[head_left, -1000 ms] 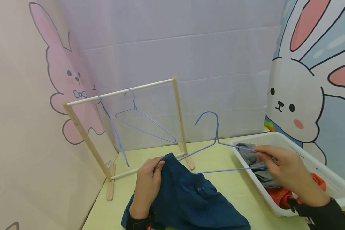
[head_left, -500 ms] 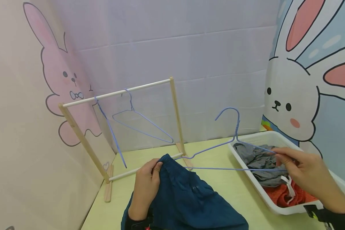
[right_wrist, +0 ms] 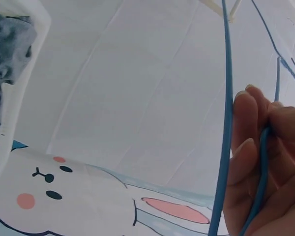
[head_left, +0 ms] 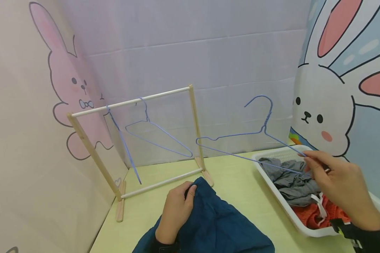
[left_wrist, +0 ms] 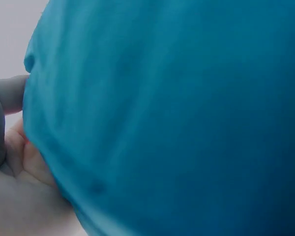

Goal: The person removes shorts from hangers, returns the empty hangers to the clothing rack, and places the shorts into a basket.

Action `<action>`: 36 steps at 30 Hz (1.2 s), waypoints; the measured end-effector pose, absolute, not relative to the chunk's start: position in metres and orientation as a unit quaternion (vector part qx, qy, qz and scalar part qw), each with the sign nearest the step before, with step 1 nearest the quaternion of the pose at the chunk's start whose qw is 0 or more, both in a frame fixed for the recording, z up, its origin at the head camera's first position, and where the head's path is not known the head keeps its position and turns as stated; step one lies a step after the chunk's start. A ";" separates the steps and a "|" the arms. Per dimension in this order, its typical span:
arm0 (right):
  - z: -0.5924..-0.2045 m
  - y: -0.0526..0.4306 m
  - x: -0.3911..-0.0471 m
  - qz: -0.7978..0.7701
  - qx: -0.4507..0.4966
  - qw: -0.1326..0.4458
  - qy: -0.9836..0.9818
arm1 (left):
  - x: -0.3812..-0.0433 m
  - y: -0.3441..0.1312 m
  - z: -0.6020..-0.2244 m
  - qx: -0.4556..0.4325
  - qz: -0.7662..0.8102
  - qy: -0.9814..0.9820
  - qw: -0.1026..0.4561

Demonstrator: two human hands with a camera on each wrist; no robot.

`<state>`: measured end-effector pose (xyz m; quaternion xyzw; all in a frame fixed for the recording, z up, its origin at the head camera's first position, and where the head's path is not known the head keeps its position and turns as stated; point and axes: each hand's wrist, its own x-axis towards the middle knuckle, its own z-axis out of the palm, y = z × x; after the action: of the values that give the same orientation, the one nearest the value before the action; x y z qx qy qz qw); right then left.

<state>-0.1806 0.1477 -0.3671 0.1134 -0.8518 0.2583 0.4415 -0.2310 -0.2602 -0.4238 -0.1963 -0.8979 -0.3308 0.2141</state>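
Note:
In the head view my left hand [head_left: 176,209] pinches the top edge of dark blue pants [head_left: 221,221] between thumb and fingers. Their cloth [left_wrist: 162,118] fills most of the left wrist view and hides part of that hand. My right hand [head_left: 337,184] grips a blue wire hanger [head_left: 237,134] by its right end, hook upward. The hanger's left end is in the air above the pants, apart from them. In the right wrist view the fingers curl round the hanger's wire [right_wrist: 227,123].
A wooden rack [head_left: 95,156] stands at the left, with two blue hangers on its white top rail [head_left: 168,93]. On the right, a white basket [head_left: 280,212] holds grey clothes [head_left: 296,189] and a red-orange garment [head_left: 307,216], below my right hand. Walls stand behind and at the sides.
The hanger has moved right and up, and its left end has come away from the pants' waist. My left hand has shifted slightly right with the pants.

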 end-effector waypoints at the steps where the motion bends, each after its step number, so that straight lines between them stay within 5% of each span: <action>1: -0.364 0.146 -0.181 0.257 0.107 0.444 -0.852 | -0.232 -0.258 -0.427 -0.199 -0.333 -0.899 0.205; 22: -0.314 0.071 -0.223 0.224 0.132 0.513 -0.818 | -0.255 -0.217 -0.502 -0.216 -0.288 -0.933 0.007; 36: -0.304 -0.016 -0.288 0.255 0.130 0.475 -0.832 | -0.255 -0.198 -0.519 -0.181 -0.210 -0.960 -0.046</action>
<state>-0.2881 -0.0162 -0.3040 0.1303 -0.8324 0.2547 0.4745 -0.2547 -0.1983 -0.5194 -0.1809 -0.9596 -0.2105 -0.0461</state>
